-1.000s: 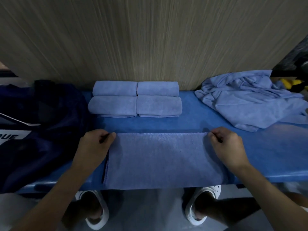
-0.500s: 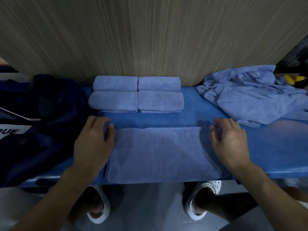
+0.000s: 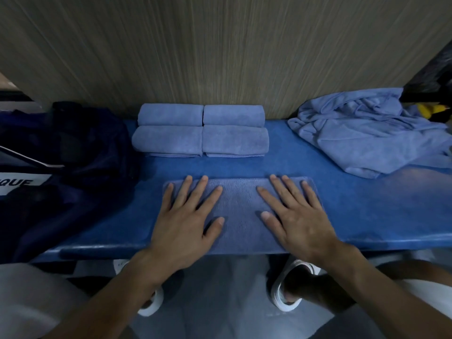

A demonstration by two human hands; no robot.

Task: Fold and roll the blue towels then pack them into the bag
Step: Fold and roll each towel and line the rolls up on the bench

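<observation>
— Any writing you can read?
— In 1 place only: a white rectangular label (image 3: 23,183) on the dark navy fabric bag (image 3: 80,148) at the far left.
— What does it say?
— Black slanted capitals, "QUE".
— Is that the whole word?
— Cannot tell; the left edge of the view cuts the label off.

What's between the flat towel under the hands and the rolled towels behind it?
Nothing: the head view shows only bare blue bench top between the flat towel and the four rolled towels.
</observation>
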